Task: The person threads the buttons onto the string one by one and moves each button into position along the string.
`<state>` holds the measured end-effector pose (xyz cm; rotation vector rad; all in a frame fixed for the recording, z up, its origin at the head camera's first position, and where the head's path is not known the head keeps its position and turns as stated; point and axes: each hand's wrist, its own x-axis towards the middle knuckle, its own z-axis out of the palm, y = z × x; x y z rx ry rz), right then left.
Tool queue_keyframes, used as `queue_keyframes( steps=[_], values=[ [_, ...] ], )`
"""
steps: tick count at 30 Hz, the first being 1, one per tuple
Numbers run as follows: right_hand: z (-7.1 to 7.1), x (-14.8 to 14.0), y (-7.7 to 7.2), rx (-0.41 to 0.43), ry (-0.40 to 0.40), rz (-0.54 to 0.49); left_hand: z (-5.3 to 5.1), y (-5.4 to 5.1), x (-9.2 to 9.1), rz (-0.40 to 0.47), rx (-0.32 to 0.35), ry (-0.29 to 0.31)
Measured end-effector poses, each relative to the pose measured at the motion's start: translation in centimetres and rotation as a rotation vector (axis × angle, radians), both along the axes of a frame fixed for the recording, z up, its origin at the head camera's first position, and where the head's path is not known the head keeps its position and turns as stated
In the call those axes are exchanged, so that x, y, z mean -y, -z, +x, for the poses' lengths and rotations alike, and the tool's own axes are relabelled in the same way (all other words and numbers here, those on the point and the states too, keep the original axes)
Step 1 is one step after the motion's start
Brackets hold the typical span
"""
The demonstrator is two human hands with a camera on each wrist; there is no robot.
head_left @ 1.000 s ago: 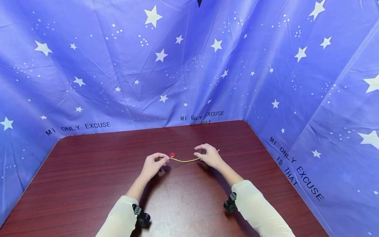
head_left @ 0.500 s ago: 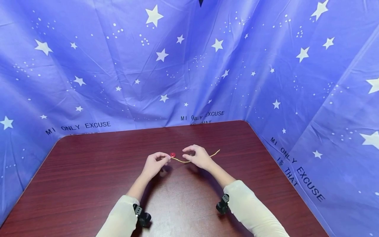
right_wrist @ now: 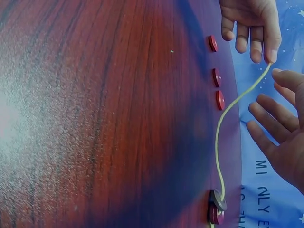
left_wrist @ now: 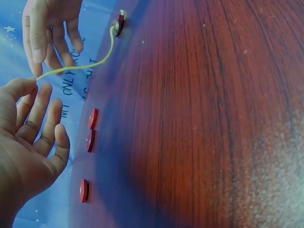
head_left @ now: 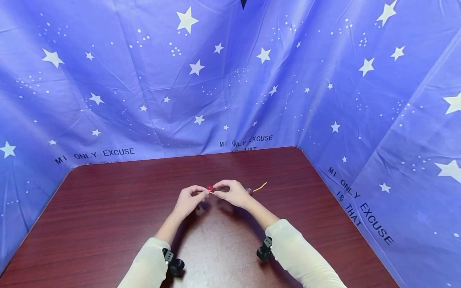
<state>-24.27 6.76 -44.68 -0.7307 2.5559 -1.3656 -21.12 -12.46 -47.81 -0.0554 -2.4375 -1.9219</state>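
My left hand (head_left: pixel 188 201) pinches one end of a thin yellow cord (right_wrist: pixel 217 142) between thumb and forefinger, raised over the table. Close beside it, my right hand (head_left: pixel 233 193) has thumb and forefinger apart near that end, with no hold on the cord visible. From the pinch the cord sags down to a grey disc (right_wrist: pixel 218 199) and a red disc (right_wrist: pixel 216 216), which are threaded on it and lie on the table. Its other end (head_left: pixel 261 187) sticks out beyond my right hand.
Three loose red discs lie along the dark red wooden table (head_left: pixel 119 208): one (left_wrist: pixel 93 118), another (left_wrist: pixel 90 141) beside it, and a third (left_wrist: pixel 84 191) farther off. A blue curtain (head_left: pixel 144 80) with white stars hangs behind and to the right of the table.
My right hand has moved left along the cord to my left fingertips, uncovering the threaded discs and the cord's far end. My left hand has barely moved and keeps its pinch.
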Motion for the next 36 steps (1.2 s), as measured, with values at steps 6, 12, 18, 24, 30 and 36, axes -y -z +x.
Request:
queue_keyframes(
  steps=[6, 12, 18, 24, 30, 36],
  values=[
    [0.03, 0.15, 0.31, -0.047, -0.036, 0.036, 0.10, -0.04, -0.04, -0.003, 0.003, 0.014],
    [0.04, 0.30, 0.37, -0.045, -0.049, 0.026, 0.18, -0.21, -0.05, -0.011, -0.006, 0.022],
    [0.17, 0.35, 0.54, -0.028, -0.048, 0.027, 0.35, -0.38, -0.07, -0.002, -0.010, 0.035],
    [0.25, 0.30, 0.59, -0.027, -0.046, 0.033, 0.39, -0.38, -0.06, 0.009, -0.001, 0.041],
    [0.31, 0.30, 0.44, -0.023, -0.044, 0.031, 0.37, -0.40, -0.07, 0.006, 0.006, 0.039],
    [0.43, 0.33, 0.26, -0.031, -0.044, 0.035, 0.39, -0.42, -0.05, 0.015, 0.006, 0.040]
  ],
)
